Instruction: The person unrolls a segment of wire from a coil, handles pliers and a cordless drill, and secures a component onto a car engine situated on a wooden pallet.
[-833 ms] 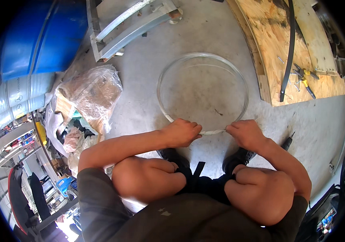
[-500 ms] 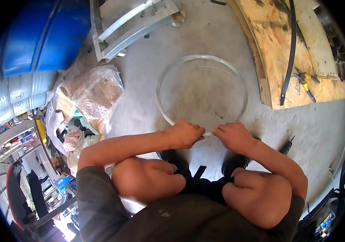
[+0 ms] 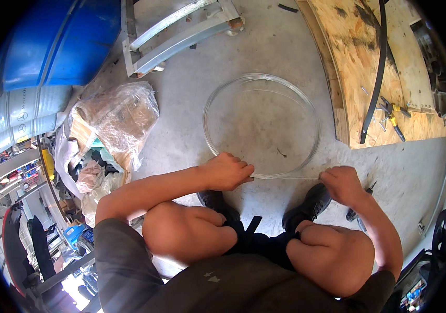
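Observation:
A round coil of thin silvery wire lies over the concrete floor in front of my feet. My left hand is closed around the coil's near side. To the right, my right hand pinches a single strand of the wire, drawn out nearly straight from the bundle. That strand runs between the two hands, just above my right shoe. The fingertips of both hands are partly hidden from view.
At the right stands a wooden board platform bearing yellow-handled pliers, loose screws and a black strip. A metal frame is at the top. Plastic-wrapped material and blue drums fill the left. A dark tool lies behind my right hand.
My right hand has moved away to the right, pulling a strand of wire out from the coil. My left hand has shifted slightly left along the coil.

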`<state>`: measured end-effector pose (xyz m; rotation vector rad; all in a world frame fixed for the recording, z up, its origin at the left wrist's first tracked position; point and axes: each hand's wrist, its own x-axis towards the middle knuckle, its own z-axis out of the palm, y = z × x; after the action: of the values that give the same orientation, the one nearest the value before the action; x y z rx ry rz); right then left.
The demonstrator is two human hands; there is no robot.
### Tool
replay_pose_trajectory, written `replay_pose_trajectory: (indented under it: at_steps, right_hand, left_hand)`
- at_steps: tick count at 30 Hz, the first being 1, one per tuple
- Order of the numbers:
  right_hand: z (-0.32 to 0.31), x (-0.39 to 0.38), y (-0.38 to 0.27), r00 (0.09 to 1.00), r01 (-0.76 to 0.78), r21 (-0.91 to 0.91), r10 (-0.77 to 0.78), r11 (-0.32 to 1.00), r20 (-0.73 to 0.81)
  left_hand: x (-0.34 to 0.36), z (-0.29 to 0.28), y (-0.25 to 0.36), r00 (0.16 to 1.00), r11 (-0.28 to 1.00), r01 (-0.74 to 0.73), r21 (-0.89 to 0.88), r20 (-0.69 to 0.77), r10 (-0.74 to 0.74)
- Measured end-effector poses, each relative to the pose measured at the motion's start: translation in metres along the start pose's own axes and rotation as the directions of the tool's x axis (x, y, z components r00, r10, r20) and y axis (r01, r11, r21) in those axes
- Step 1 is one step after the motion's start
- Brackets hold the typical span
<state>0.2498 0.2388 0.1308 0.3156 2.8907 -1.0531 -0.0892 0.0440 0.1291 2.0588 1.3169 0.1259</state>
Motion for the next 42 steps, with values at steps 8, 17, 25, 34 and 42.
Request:
replay_pose_trajectory:
  at_steps: [8, 17, 25, 34, 42]
  right_hand:
    - [0.014, -0.009, 0.004, 0.993, -0.021, 0.01, 0.019, 1.0, 0.115]
    - [0.018, 0.052, -0.046, 0.977, -0.006, 0.031, -0.001, 1.0, 0.214]
    - [0.04, 0.055, -0.043, 0.969, -0.005, 0.064, -0.011, 0.998, 0.249]
    - [0.033, 0.009, -0.024, 0.951, -0.161, -0.018, 0.16, 0.987, 0.264]
    - [0.051, -0.003, -0.015, 0.949, -0.15, -0.004, 0.145, 0.989, 0.279]
  left_hand:
    - [0.003, 0.007, -0.004, 0.998, 0.998, -0.065, 0.019, 0.014, 0.065]
    - [0.018, 0.003, 0.012, 0.996, 1.0, -0.012, -0.021, 0.088, 0.014]
    - [0.017, 0.008, 0.009, 0.991, 0.998, -0.043, 0.039, 0.132, 0.038]
    - [-0.027, 0.033, -0.042, 0.986, 0.986, 0.101, 0.13, -0.148, -0.081]
    - [-0.03, 0.036, -0.024, 0.616, 0.785, 0.408, -0.466, -0.494, -0.613]
